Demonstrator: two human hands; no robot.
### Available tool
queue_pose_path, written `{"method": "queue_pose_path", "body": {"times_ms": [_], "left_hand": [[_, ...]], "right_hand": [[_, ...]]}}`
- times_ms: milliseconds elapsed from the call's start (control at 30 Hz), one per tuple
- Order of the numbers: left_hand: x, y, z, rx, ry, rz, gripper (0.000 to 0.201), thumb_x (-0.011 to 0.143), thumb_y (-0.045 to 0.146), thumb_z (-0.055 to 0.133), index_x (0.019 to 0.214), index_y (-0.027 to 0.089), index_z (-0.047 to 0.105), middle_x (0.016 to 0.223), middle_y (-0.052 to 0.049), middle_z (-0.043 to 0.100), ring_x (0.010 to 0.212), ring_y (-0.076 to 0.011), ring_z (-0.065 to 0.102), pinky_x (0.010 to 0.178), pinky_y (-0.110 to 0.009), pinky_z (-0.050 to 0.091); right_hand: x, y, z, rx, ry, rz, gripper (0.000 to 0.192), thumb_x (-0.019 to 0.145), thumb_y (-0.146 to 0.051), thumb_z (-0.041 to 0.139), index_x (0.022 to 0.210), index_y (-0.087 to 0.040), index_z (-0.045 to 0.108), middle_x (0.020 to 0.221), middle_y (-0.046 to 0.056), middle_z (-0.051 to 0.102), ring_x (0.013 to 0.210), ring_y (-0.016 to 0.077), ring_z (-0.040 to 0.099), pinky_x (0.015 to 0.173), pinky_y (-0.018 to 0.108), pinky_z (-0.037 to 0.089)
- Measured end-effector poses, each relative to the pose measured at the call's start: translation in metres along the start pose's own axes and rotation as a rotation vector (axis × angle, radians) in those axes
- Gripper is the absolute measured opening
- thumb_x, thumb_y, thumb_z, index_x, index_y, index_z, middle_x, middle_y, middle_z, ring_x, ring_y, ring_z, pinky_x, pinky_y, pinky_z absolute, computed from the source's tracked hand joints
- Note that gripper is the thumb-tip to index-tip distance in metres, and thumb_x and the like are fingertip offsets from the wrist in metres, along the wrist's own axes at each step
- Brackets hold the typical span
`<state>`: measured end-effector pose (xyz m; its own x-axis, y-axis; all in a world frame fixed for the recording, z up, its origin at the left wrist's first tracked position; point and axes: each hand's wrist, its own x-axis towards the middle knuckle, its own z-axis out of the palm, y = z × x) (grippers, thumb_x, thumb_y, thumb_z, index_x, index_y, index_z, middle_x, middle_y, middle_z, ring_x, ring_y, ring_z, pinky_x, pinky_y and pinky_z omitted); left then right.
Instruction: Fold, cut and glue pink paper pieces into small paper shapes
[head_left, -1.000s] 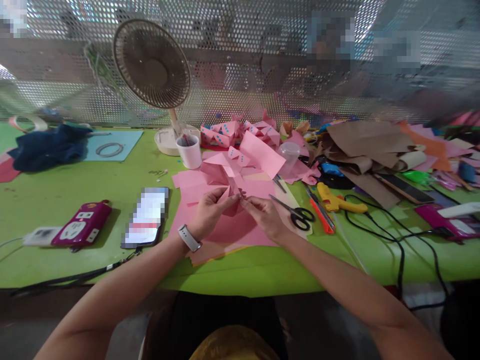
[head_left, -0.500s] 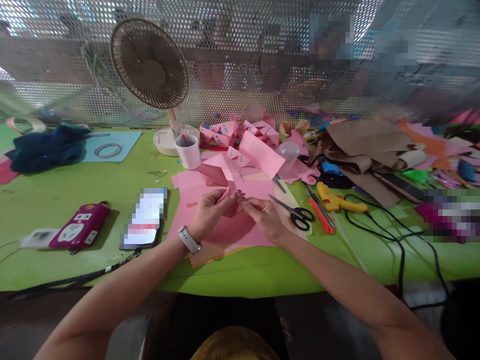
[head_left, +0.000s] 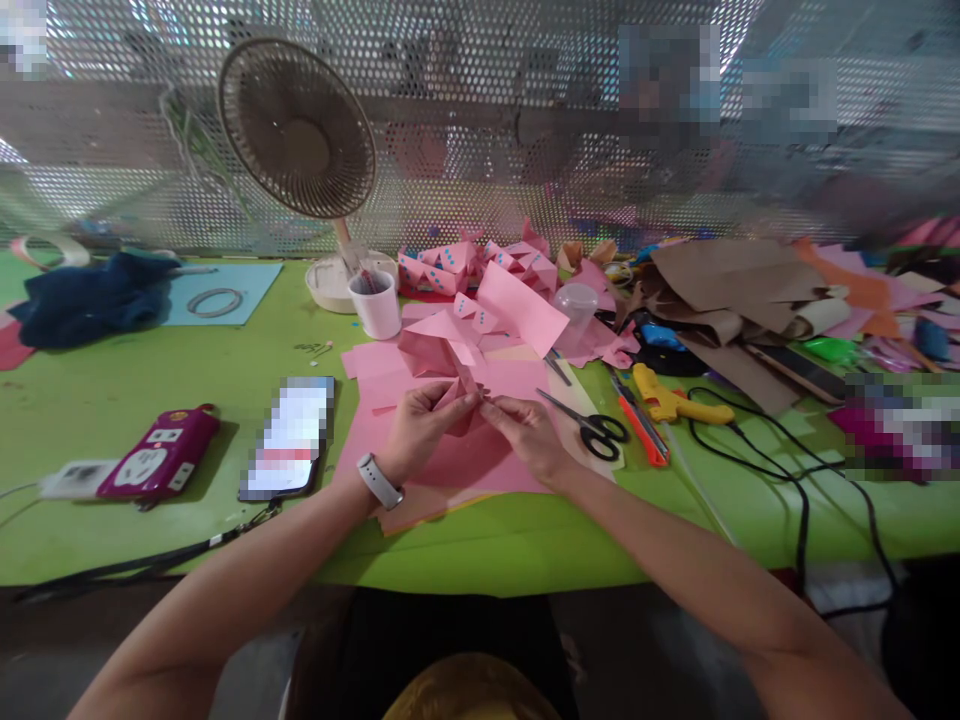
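Between my two hands is a folded piece of pink paper (head_left: 459,420), held just above a stack of pink sheets (head_left: 450,475). My left hand (head_left: 425,425), with a pale watch band at the wrist, is closed with thumb and fingers pinching the paper. From the other side my right hand (head_left: 525,432) pinches the paper's edge, its fingertips touching those of the left. Part of the folded piece is hidden behind my fingers. Beyond the hands lie more folded pink paper pieces (head_left: 442,350). Black-handled scissors (head_left: 598,432) rest just right of my right hand.
An orange box cutter (head_left: 641,425) and a yellow glue gun (head_left: 671,400) with a black cord lie to the right. Leftward are a phone (head_left: 289,440) and a magenta device (head_left: 161,455). A fan (head_left: 300,130) and white cup (head_left: 376,305) stand behind; brown paper (head_left: 739,285) is piled back right.
Both hands stay in nearly the same place, still pinching the pink paper. The fingertips have shifted only slightly, and the view has barely moved.
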<state>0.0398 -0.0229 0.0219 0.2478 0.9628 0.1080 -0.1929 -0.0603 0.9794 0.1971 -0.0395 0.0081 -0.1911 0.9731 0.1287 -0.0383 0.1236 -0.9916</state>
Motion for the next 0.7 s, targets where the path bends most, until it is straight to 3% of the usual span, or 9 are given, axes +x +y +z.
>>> {"method": "queue_pose_path", "body": {"times_ms": [300, 700], "left_hand": [[0.0010, -0.0046, -0.0031, 0.019, -0.005, -0.013, 0.026, 0.076, 0.040, 0.074, 0.080, 0.014, 0.072, 0.067, -0.001, 0.064, 0.059, -0.0087, 0.051, 0.054, -0.021, 0.042], [0.0011, -0.0010, -0.0023, -0.105, 0.047, -0.071, 0.025, 0.069, 0.037, 0.080, 0.072, 0.014, 0.071, 0.061, 0.001, 0.060, 0.052, -0.0067, 0.046, 0.050, -0.020, 0.037]], "right_hand": [[-0.0015, 0.0008, 0.0007, 0.020, -0.010, -0.008, 0.029, 0.082, -0.047, 0.063, 0.073, -0.021, 0.072, 0.074, 0.000, 0.065, 0.075, 0.0167, 0.057, 0.075, 0.030, 0.043], [0.0004, 0.0028, -0.0002, -0.011, -0.048, -0.017, 0.028, 0.087, -0.044, 0.059, 0.078, -0.023, 0.075, 0.077, 0.002, 0.067, 0.083, 0.0179, 0.060, 0.079, 0.032, 0.043]]}}
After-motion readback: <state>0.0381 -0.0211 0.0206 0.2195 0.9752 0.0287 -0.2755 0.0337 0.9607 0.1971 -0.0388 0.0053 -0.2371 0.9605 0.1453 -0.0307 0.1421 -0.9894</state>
